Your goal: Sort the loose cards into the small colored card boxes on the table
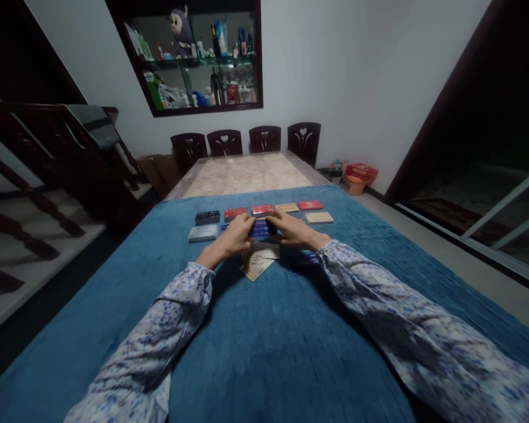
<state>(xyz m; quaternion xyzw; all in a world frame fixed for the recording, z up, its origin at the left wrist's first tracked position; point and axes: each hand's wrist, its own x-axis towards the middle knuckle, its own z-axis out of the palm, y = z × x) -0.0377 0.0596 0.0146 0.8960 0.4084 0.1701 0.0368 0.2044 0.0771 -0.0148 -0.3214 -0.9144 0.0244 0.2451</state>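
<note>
A dark wooden stair railing (24, 176) stands at the far left, a grey cloth (92, 124) draped over it, with a cardboard box (161, 171) beyond. Next comes a wall cabinet (206, 111) with a purple plush toy (183, 32) on its upper shelf; below it, four dark chairs (224, 143) line the far end of the table (247, 171). A blue tablecloth (264, 335) covers the near part.

On the tablecloth, a black box (207, 218) lies behind a pale box (203, 233), and a red box (235, 213) follows. The left hand (237, 235) has its fingers bent against the left end of a blue pack (261, 228), which is held between both hands. Fanned tan cards (259, 261) lie on the tablecloth, nearer the wearer than the pack. The right hand (294, 229) grips the pack's right end, fingers curled. Behind and beside it are a yellow box (287, 207) and a cream box (320, 218); a dark blue item (306, 258) lies by the right sleeve (357, 273). An orange bucket (355, 184) stands on the floor farther right.
</note>
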